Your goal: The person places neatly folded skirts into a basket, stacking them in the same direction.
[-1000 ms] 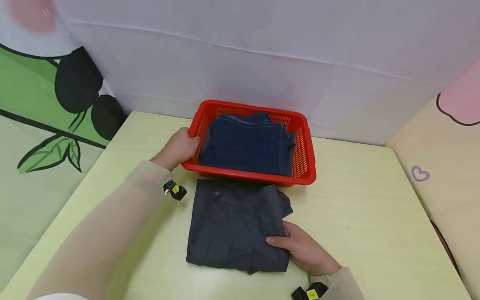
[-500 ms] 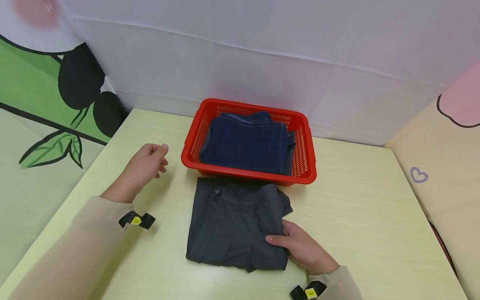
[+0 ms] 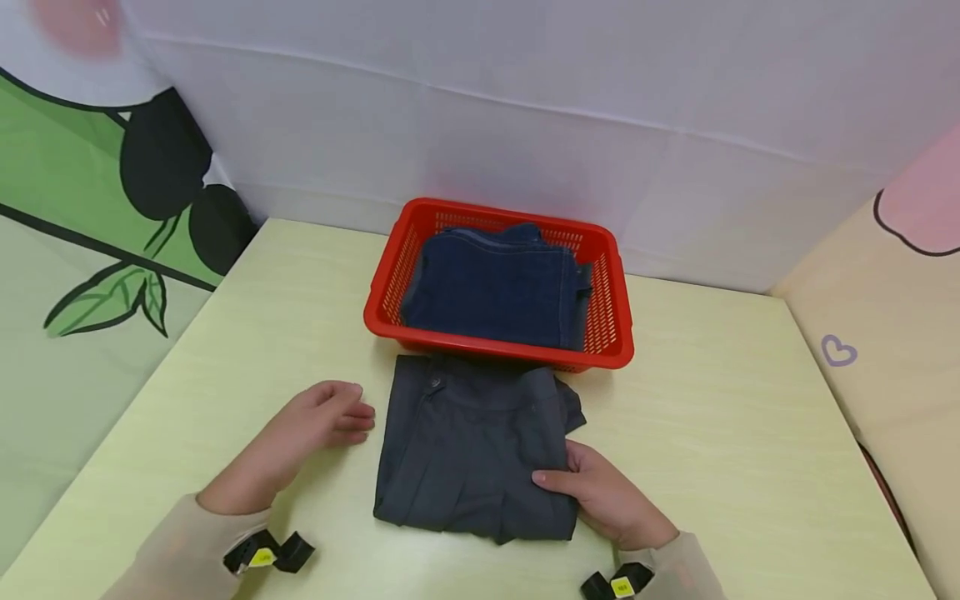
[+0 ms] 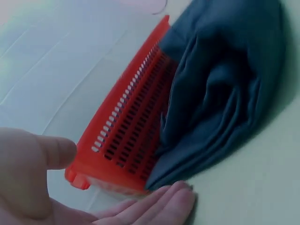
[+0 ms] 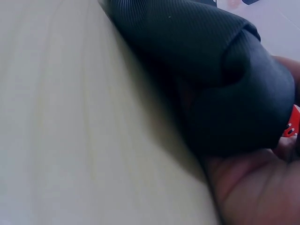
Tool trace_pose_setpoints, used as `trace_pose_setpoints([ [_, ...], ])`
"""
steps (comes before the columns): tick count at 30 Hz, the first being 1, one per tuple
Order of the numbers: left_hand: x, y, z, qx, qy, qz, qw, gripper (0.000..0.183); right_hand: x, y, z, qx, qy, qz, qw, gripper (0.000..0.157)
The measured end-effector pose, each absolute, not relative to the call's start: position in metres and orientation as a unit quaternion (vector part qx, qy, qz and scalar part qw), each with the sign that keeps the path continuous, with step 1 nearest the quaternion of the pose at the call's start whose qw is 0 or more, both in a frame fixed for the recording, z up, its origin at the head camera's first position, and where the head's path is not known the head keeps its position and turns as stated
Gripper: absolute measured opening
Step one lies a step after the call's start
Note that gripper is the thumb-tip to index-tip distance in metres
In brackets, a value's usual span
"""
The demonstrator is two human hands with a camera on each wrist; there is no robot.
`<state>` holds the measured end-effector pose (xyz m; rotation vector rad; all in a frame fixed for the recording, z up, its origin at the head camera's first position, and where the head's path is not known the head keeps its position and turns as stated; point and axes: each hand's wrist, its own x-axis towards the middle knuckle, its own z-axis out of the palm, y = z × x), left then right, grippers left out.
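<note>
Folded dark grey trousers (image 3: pixel 472 450), with a button at the waistband, lie on the table just in front of a red plastic basket (image 3: pixel 495 344). My right hand (image 3: pixel 611 496) grips their right edge, thumb on top and fingers underneath. In the right wrist view the dark cloth (image 5: pixel 243 103) bulges over that hand. My left hand (image 3: pixel 322 425) is just left of the trousers, apart from them, holding nothing. Its thumb and fingers are spread apart in the left wrist view, where the layered folds of the trousers (image 4: pixel 225 93) show.
Folded blue jeans (image 3: pixel 491 287) lie inside the basket, which stands near the back of the pale wooden table (image 3: pixel 720 400). A white cloth wall (image 3: pixel 525 100) rises behind it. Printed panels stand at the left and right sides.
My left hand has let go of the basket's left rim, drawn back, then come toward the trousers' left side. My right hand keeps its hold; the basket stays put.
</note>
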<state>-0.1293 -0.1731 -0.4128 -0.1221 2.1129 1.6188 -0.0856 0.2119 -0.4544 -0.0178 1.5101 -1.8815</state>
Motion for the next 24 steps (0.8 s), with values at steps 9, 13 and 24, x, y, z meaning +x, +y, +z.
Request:
trace_pose_setpoints([
  [9,-0.116,-0.170,-0.420,-0.034,0.662,0.666,0.342,0.063,-0.086,0.210,-0.455,-0.006,0.575,-0.733,0.363,0.064],
  [13,-0.117,-0.165,-0.423,-0.040,0.610,0.700,0.369,0.063,-0.086,0.210,-0.454,-0.002,0.576,-0.733,0.362,0.065],
  [24,-0.110,-0.134,-0.439,-0.023,0.447,0.804,0.392,0.040,-0.084,0.210,-0.454,0.003,0.576,-0.739,0.348,0.063],
])
